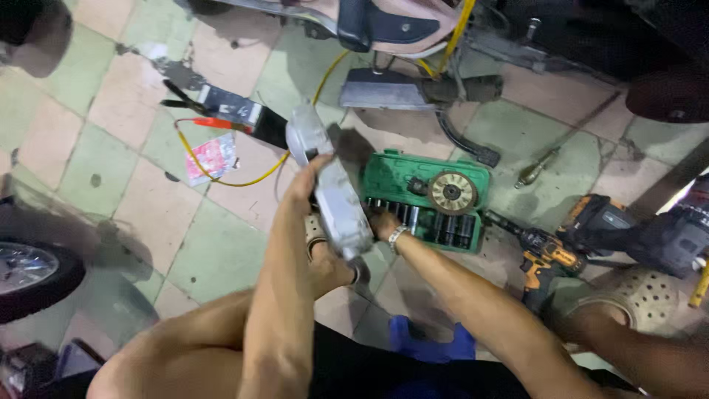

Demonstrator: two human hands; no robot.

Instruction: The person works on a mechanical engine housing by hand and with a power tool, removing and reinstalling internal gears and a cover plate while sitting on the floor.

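Centre frame: left hand (306,185) is gripping, fingers clenched, a long grey cast-metal cover (332,192) above the tiled floor (221,244), while right hand (382,222), finger state unclear, is reaching into the green plastic socket case (413,174); refitting not yet done.

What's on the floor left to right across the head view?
Wheel → red-and-white packet → grey metal part held up in the left hand → green socket case → orange-and-black drill → dark power tool.

right hand (378,222) partly hidden, wheel (29,277) cut off
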